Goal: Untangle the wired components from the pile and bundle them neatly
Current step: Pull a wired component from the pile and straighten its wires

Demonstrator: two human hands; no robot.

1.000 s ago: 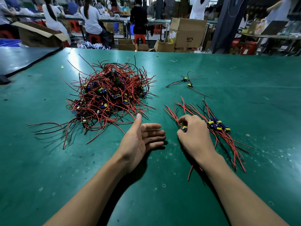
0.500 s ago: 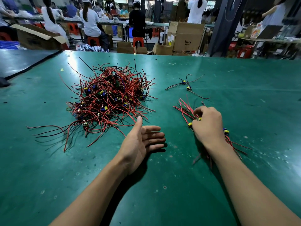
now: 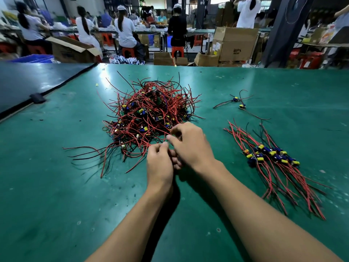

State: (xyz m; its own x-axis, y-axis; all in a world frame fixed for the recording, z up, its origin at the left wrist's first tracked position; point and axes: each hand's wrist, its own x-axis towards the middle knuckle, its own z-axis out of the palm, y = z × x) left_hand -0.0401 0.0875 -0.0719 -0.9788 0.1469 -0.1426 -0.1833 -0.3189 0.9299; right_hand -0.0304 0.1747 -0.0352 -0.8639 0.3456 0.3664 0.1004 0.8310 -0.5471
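A tangled pile of red and black wires with small blue and yellow components [image 3: 149, 118] lies in the middle of the green table [image 3: 56, 186]. Both my hands sit at its near right edge, touching each other. My left hand [image 3: 159, 164] has its fingers curled around red wire ends at the pile's edge. My right hand [image 3: 190, 146], just beyond it, pinches a red wire of the pile between thumb and forefinger. To the right, a straightened bundle of wired components [image 3: 270, 156] lies apart from both hands.
Two loose wired components [image 3: 238, 103] lie beyond the bundle at the right. A black strip and clip [image 3: 37, 98] mark the seam to a darker table at the left. Past the far edge stand cardboard boxes [image 3: 234, 43] and seated workers.
My right hand left the bundle at the right and came over to the pile's near edge. My left hand, open on the table before, moved forward and curled its fingers on the wires.
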